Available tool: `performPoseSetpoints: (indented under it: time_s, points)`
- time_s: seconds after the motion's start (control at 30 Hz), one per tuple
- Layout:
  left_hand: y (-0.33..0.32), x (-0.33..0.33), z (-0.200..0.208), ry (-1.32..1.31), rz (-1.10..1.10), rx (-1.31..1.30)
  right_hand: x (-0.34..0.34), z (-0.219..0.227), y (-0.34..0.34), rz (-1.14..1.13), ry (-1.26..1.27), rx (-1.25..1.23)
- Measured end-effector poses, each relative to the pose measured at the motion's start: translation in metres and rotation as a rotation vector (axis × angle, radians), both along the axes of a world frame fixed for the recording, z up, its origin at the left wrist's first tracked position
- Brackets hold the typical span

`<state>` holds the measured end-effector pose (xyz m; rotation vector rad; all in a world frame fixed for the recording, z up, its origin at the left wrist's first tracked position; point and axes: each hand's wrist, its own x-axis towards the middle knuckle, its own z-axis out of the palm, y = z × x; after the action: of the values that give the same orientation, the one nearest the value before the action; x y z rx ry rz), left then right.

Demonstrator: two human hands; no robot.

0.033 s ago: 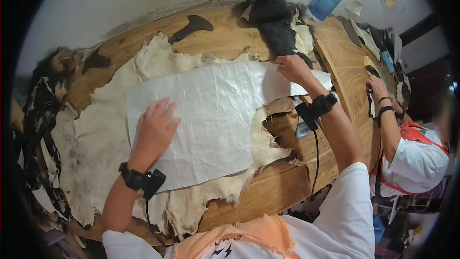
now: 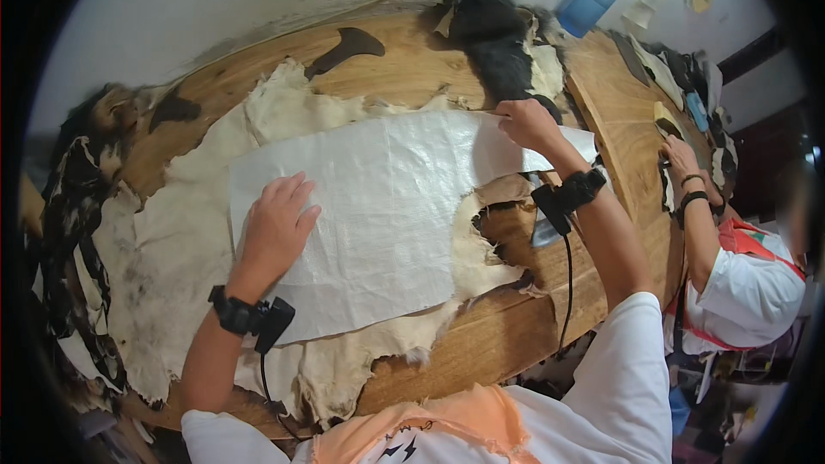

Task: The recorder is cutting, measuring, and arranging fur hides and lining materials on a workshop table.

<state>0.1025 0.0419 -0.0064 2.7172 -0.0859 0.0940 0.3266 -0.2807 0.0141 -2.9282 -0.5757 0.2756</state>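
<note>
A white woven plastic sheet (image 2: 369, 232) lies over a pale animal hide (image 2: 185, 232) with ragged edges, spread on the wooden table. Flat on the sheet's left part rests my left hand (image 2: 281, 216), fingers stretched out and thumb apart. At the sheet's far edge toward the right, my right hand (image 2: 526, 123) is closed with its fingers pinching that edge. The sheet's narrower right end reaches past my right wrist. Part of the hide shows in front of the sheet and to its left.
A dark broad-bladed tool (image 2: 344, 51) lies beyond the hide. Black fur (image 2: 490, 39) and a blue bottle (image 2: 589, 4) with yellow lid stand at the back. Dark hide scraps (image 2: 82, 198) hang at the left. On the right, a co-worker's hand (image 2: 681, 157) handles pieces.
</note>
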Motion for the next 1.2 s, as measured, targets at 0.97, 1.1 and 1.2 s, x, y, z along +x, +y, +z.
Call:
performPoseSetpoints:
  time_s: [0.97,1.1,1.2]
  points:
    - [0.021,-0.138,0.007,0.159,0.754,-0.345,-0.109,-0.002,0.081,0.724,0.212,-0.080]
    - [0.022,-0.138,0.009,0.113,0.730,-0.369,-0.112,0.002,0.085,0.700,0.227,-0.101]
    - [0.024,-0.138,0.008,0.123,0.723,-0.408,-0.110,0.001,0.083,0.711,0.233,-0.090]
